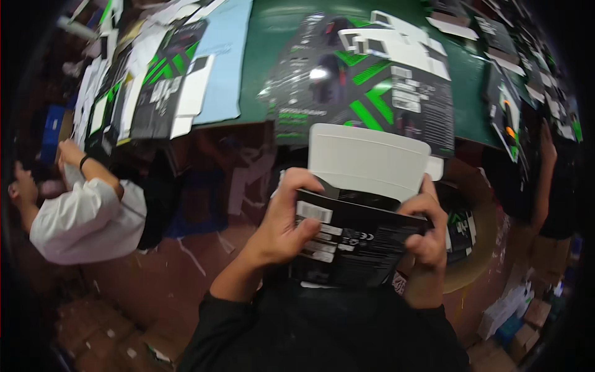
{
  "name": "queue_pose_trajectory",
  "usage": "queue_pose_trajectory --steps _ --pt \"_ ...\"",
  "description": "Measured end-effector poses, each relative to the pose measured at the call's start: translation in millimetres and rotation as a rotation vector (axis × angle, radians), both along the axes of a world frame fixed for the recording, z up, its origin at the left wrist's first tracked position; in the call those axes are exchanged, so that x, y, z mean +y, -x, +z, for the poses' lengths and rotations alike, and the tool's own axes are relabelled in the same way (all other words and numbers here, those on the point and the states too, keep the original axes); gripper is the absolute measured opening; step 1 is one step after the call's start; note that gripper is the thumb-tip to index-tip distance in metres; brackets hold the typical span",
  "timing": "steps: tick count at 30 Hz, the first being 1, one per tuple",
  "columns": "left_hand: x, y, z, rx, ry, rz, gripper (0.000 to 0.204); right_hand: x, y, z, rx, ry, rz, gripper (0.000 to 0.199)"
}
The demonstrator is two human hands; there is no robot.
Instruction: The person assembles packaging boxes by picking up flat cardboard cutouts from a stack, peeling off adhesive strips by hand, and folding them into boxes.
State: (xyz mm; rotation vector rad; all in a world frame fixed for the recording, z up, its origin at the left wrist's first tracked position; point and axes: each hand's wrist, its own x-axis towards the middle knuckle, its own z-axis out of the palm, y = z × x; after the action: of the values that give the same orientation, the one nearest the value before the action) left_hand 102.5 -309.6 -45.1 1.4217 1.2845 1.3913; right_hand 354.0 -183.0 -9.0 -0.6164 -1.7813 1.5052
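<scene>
A black carton [356,245] with small white print is held in front of my chest. Its wide pale flap [369,158] stands up at the far side, and a dark gap shows between flap and near panel. My left hand [282,220] grips the carton's left end, thumb on the printed panel and fingers over the top edge. At the right end my right hand [427,226] holds it with bent fingers. Just beyond lies a pile of flat black-and-green carton blanks [362,87], partly hidden by the flap.
The green table [263,49] carries more carton blanks [167,80] at left, beside a light-blue sheet [223,68]. A round brown container [489,242] with cartons stands at my right. One person in a white top [90,223] works at left; another person's arm [545,180] shows at right.
</scene>
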Motion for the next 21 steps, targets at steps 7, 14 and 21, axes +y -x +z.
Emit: queue_pose_trajectory --steps 7,14,21 --pt "1.0 -40.0 -42.8 -0.243 -0.068 0.312 0.036 -8.0 7.3 -64.7 -0.099 -0.197 -0.192 0.031" --pt "-5.9 -32.5 -42.1 -0.259 -0.136 0.303 0.024 -20.5 21.1 -73.8 0.263 -0.175 -0.247 0.047" --pt "-10.5 -41.8 -28.4 -0.293 -0.085 0.291 0.02 -25.3 9.8 -51.2 0.043 -0.129 -0.117 0.045"
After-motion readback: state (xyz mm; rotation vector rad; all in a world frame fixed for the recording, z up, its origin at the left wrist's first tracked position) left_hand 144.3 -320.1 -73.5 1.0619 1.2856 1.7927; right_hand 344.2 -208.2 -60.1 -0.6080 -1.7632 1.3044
